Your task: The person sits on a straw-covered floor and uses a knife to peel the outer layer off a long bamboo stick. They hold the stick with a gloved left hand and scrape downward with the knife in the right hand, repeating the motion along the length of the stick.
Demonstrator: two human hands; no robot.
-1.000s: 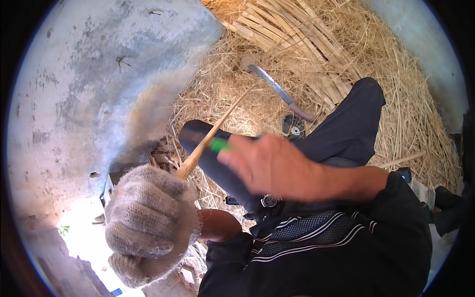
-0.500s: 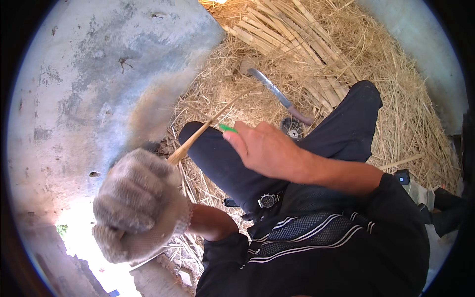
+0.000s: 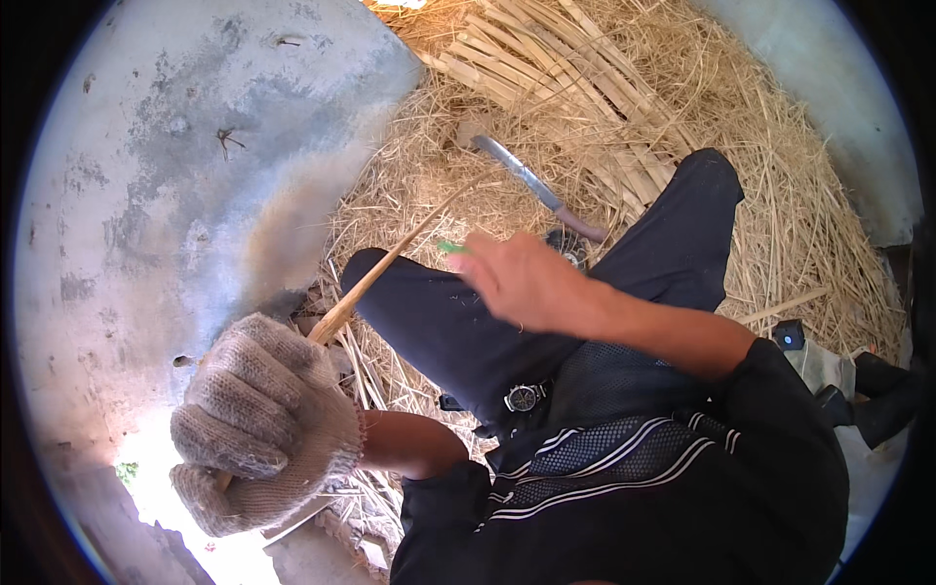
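In a grey-white knitted glove, my left hand [image 3: 258,419] is closed around the thick end of a bamboo strip [image 3: 375,273]. The strip slants up and away to a thin tip over the straw. My bare right hand [image 3: 531,283] is closed on a small green object [image 3: 450,248], of which only one end sticks out past the thumb and fingertips. Motion smears it, and its kind is not clear. The green end is close to the strip's right side, with a small gap showing. Both hands are above my crossed legs [image 3: 419,331] in dark trousers.
A machete [image 3: 526,175] with a brown handle lies on the straw [image 3: 780,195] beyond my right hand. Behind it is a pile of split bamboo [image 3: 585,78]. A stained wall [image 3: 195,146] rises at left. A wristwatch [image 3: 524,397] rests by my lap; a small black box [image 3: 788,334] is at right.
My gloved hand has shifted slightly down and left with the bamboo strip. My right hand has tilted, and the green object now shows a wider gap from the strip.
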